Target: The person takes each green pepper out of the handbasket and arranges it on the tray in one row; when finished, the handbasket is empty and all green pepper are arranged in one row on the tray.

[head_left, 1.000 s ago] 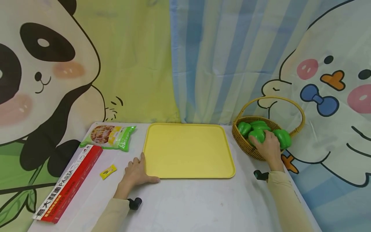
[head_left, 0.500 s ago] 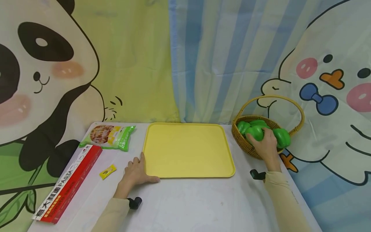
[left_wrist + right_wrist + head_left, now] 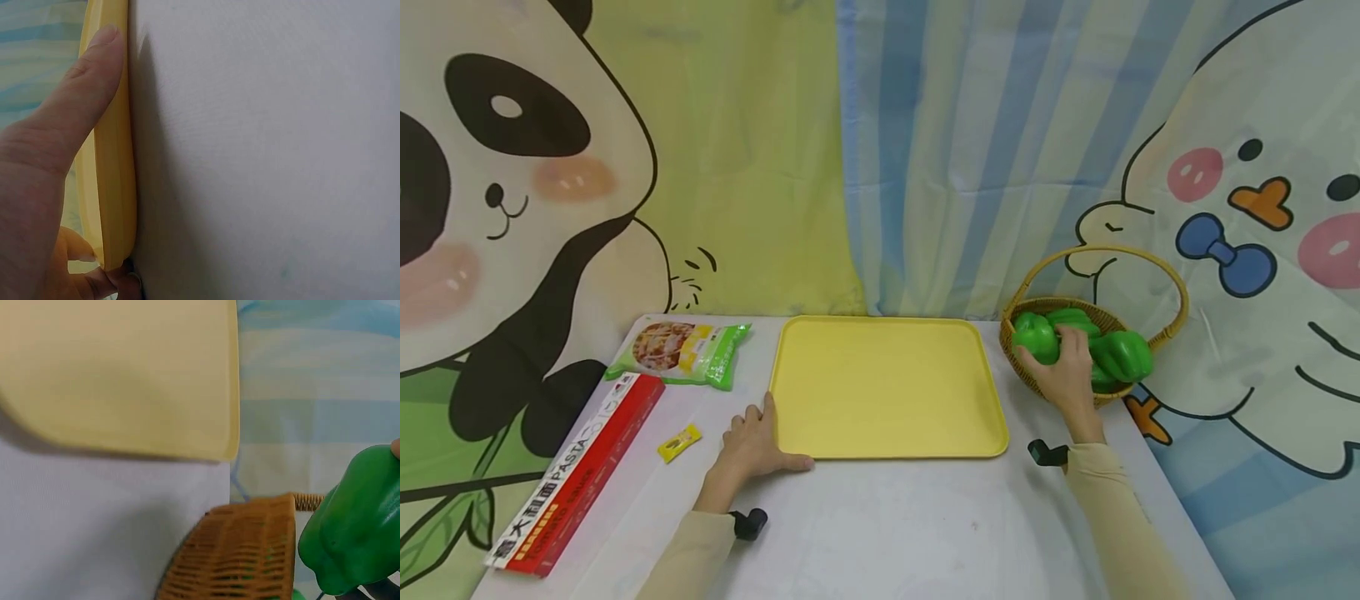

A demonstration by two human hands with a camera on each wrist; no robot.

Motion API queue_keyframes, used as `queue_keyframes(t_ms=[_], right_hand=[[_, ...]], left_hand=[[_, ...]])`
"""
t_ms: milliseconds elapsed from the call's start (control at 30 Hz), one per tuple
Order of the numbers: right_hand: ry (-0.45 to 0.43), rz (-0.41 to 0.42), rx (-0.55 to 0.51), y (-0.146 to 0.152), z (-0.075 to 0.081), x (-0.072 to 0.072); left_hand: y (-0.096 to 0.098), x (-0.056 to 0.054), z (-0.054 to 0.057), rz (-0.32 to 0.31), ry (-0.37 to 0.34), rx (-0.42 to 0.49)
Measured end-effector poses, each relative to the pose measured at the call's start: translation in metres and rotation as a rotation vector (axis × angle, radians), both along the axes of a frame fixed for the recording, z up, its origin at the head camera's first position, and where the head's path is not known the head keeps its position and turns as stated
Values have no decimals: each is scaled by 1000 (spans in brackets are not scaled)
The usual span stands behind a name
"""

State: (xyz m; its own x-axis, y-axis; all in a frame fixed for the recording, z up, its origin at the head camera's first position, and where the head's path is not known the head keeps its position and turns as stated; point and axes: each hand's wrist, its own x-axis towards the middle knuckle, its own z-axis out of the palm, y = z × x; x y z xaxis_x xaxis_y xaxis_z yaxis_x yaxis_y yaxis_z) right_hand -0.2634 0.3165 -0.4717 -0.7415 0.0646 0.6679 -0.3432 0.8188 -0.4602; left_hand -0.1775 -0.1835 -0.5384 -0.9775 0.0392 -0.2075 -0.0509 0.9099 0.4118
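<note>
My left hand (image 3: 748,454) is at the near left corner of a yellow tray (image 3: 887,387). In the left wrist view its thumb (image 3: 81,94) lies along the tray's front rim, and fingers curl at the corner. My right hand (image 3: 1072,379) grips a green bell pepper (image 3: 1035,337) above the left part of a wicker basket (image 3: 250,550). In the right wrist view that pepper (image 3: 356,519) stands clear of the basket rim, with only fingertips showing at its edges. Other green bell peppers (image 3: 1123,356) lie in the basket, partly hidden behind my hand.
An arched handle (image 3: 1108,250) rises over the basket. At the left of the white table (image 3: 880,533) lie a green food bag (image 3: 677,354), a long red pasta box (image 3: 576,475) and a small yellow packet (image 3: 679,443). A printed curtain (image 3: 925,167) hangs behind.
My right hand has taken hold of a bell pepper and moved it left, from among the others toward the basket's left side. My left hand and the tray have stayed in place.
</note>
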Motion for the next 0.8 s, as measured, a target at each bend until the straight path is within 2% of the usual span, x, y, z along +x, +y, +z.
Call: queue_keyframes(t_ms=[200,433,800], right_hand=[[1,34,-37,-21,-5,0],[-117,59,-95,-46,-7,3],[-196,62,-130,-68,-13,5]], left_hand=[[0,-1,0,1,1,-2],[0,-1,0,-2,-2,-9],[0,0,1,-4,11,1]])
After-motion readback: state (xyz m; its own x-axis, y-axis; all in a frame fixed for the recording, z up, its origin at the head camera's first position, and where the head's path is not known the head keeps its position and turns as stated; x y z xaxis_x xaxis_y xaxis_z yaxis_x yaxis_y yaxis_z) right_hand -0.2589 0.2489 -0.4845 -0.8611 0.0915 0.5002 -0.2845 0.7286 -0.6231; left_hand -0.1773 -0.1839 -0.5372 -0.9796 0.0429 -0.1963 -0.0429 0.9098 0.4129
